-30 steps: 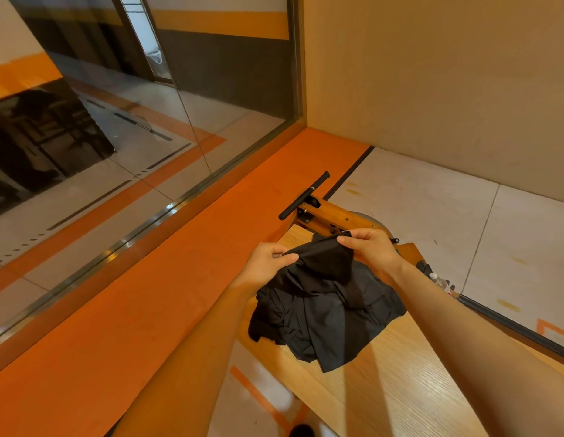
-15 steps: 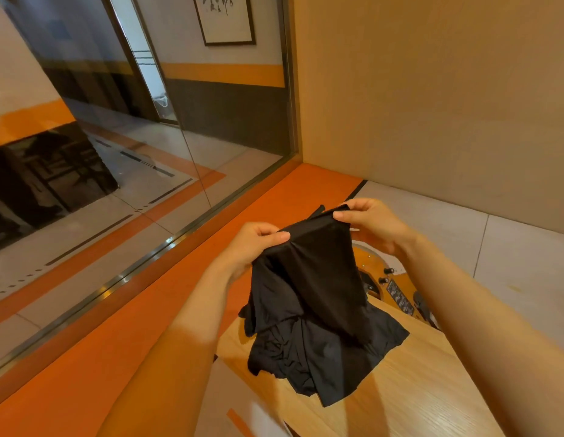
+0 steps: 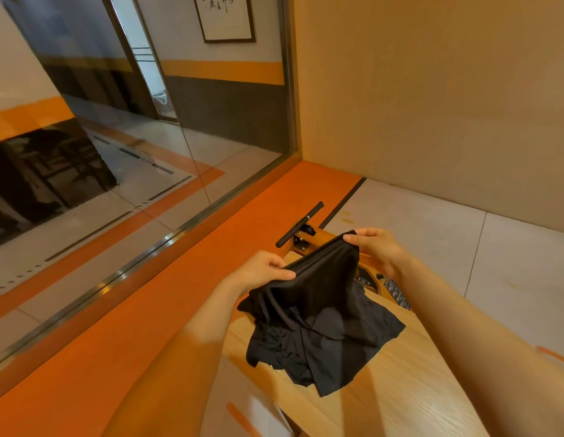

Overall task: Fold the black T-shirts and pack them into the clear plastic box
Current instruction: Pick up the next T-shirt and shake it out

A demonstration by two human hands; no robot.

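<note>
A crumpled black T-shirt (image 3: 318, 316) hangs between my two hands above the light wooden table (image 3: 400, 395). Its lower part lies bunched on the tabletop. My left hand (image 3: 261, 271) pinches the shirt's upper edge on the left side. My right hand (image 3: 377, 247) pinches the same edge at the right, slightly higher and farther away. The cloth is stretched taut between them. No clear plastic box is in view.
A wooden machine with a black handle bar (image 3: 299, 223) stands just beyond the table's far end. An orange floor strip (image 3: 179, 298) runs along a glass wall (image 3: 132, 152) on the left. A beige wall (image 3: 432, 105) closes the right side behind grey floor tiles.
Both hands lifted the shirt's top edge off the table and now hold it raised. The view tilted up, then dropped a little.
</note>
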